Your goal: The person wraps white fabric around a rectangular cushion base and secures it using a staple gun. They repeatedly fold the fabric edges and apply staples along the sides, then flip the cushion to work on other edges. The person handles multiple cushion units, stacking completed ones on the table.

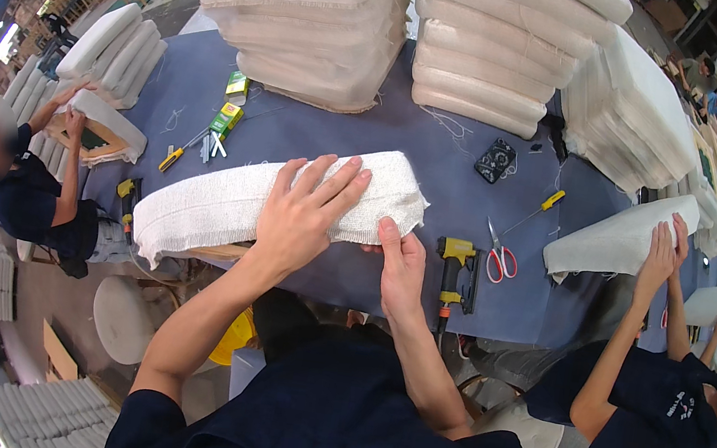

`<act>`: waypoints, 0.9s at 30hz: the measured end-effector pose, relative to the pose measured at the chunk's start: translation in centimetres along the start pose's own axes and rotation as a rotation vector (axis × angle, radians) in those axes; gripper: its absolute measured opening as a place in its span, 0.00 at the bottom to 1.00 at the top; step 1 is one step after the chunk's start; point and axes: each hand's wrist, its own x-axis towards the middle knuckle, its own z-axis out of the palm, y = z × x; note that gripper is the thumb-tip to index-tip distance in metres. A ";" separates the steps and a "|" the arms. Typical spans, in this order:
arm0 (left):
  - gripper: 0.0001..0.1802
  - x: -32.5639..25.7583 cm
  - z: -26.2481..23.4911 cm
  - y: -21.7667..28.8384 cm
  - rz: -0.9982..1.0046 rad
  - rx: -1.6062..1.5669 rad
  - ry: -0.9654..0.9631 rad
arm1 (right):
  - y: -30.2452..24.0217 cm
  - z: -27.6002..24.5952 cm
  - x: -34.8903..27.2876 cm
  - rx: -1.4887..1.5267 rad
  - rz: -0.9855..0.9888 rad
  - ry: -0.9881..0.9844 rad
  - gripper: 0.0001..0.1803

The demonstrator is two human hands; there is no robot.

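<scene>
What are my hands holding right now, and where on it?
A white fabric-wrapped cushion: left hand spread on top, right hand gripping its near edge by the right end.

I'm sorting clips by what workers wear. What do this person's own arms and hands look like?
Both the left hand and the right hand are bare, with no gloves, rings or watch visible. The forearms are uncovered up to short dark navy sleeves of a shirt. Pale lettering runs along the shirt near the lower edge.
</scene>
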 end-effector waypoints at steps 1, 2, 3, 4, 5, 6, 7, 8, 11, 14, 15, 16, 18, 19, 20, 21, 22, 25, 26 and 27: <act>0.50 0.2 0.3 -0.1 0.009 0.012 0.012 | 0.8 -0.5 0.5 -0.067 -0.055 0.009 0.19; 0.50 0.4 0.5 -0.2 0.017 0.024 0.025 | 1.7 -0.8 1.0 -0.134 -0.109 0.017 0.19; 0.50 0.8 0.7 -0.2 0.021 0.059 0.007 | 2.5 -1.0 1.9 -0.171 -0.125 0.046 0.20; 0.51 1.8 0.7 0.1 0.017 0.097 -0.005 | 3.2 -1.1 3.3 -0.212 -0.144 0.067 0.21; 0.51 2.5 0.6 0.3 0.014 0.134 -0.018 | 3.9 -1.3 4.3 -0.252 -0.164 0.088 0.22; 0.51 3.4 0.1 0.2 0.000 0.057 -0.049 | 4.7 -1.6 5.4 -0.276 -0.178 0.091 0.23; 0.51 4.1 -0.7 -0.5 -0.005 -0.020 -0.081 | 5.3 -1.4 6.5 -0.298 -0.194 0.102 0.24; 0.51 4.9 -1.1 -1.1 -0.006 -0.099 -0.113 | 5.6 -1.7 7.5 -0.320 -0.212 0.116 0.25; 0.47 8.7 -0.1 -4.3 -0.037 -0.235 -0.281 | 5.3 -1.5 9.3 -0.384 -0.190 0.063 0.25; 0.40 9.5 2.3 -5.7 -0.083 -0.155 -0.257 | 4.8 -0.2 10.3 -0.433 -0.211 0.005 0.25; 0.40 9.6 3.0 -5.4 -0.102 -0.084 -0.232 | 4.3 -0.2 10.9 -0.465 -0.223 -0.004 0.24; 0.39 9.5 3.5 -4.8 -0.122 -0.020 -0.216 | 3.8 -0.4 11.1 -0.484 -0.171 -0.006 0.24; 0.37 9.6 3.8 -3.5 -0.146 0.020 -0.173 | 2.6 -1.3 11.1 -0.522 -0.067 -0.010 0.25; 0.36 9.7 3.7 -3.2 -0.164 0.047 -0.144 | 2.3 -2.2 10.5 -0.505 -0.094 -0.050 0.24; 0.37 9.6 3.8 -2.9 -0.200 0.050 -0.143 | 3.0 -3.9 10.1 -0.550 -0.119 -0.050 0.22; 0.37 9.6 3.9 -2.5 -0.233 0.052 -0.145 | 4.1 -6.3 9.4 -0.594 -0.143 -0.048 0.22; 0.37 9.5 3.9 -2.4 -0.270 0.056 -0.141 | 6.2 -9.5 8.6 -0.882 -0.219 0.086 0.25; 0.39 9.3 3.6 -2.5 -0.367 0.098 -0.158 | 11.3 -18.3 4.4 -1.598 0.041 0.481 0.50; 0.40 9.1 3.8 -2.5 -0.342 0.111 -0.122 | 12.8 -20.5 2.9 -1.611 0.205 0.501 0.52; 0.41 9.0 4.2 -2.6 -0.313 0.125 -0.080 | 14.0 -22.2 2.2 -1.614 0.365 0.525 0.54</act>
